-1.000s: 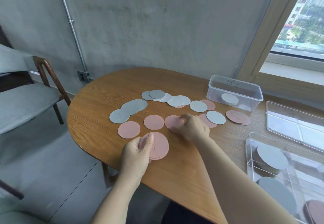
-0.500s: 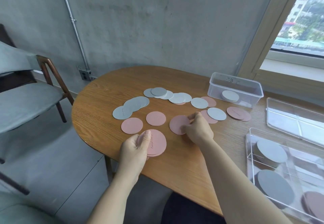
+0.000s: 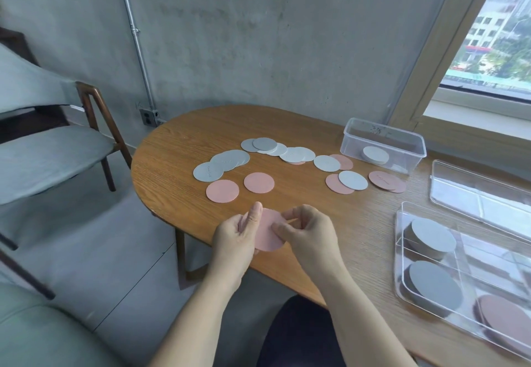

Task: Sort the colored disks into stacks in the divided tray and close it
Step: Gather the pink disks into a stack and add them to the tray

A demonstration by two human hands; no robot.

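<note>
My left hand (image 3: 234,237) grips a small stack of pink disks (image 3: 268,236) at the table's near edge, thumb on top. My right hand (image 3: 309,230) pinches the top pink disk of that stack from the right. Loose pink disks (image 3: 222,190) and grey disks (image 3: 208,171) lie spread across the wooden table (image 3: 178,142). The clear divided tray (image 3: 402,251) at the right holds two grey stacks (image 3: 432,238) and a pink stack (image 3: 500,313).
A small clear box (image 3: 356,134) with one pale disk inside stands at the back right. A clear lid (image 3: 474,194) lies flat behind the tray. A wooden chair (image 3: 94,136) with a grey cushion stands left of the table.
My right hand took a pink disk off the table's middle and carried it back onto the stack in my left hand. The stack stayed near the table's front edge.
</note>
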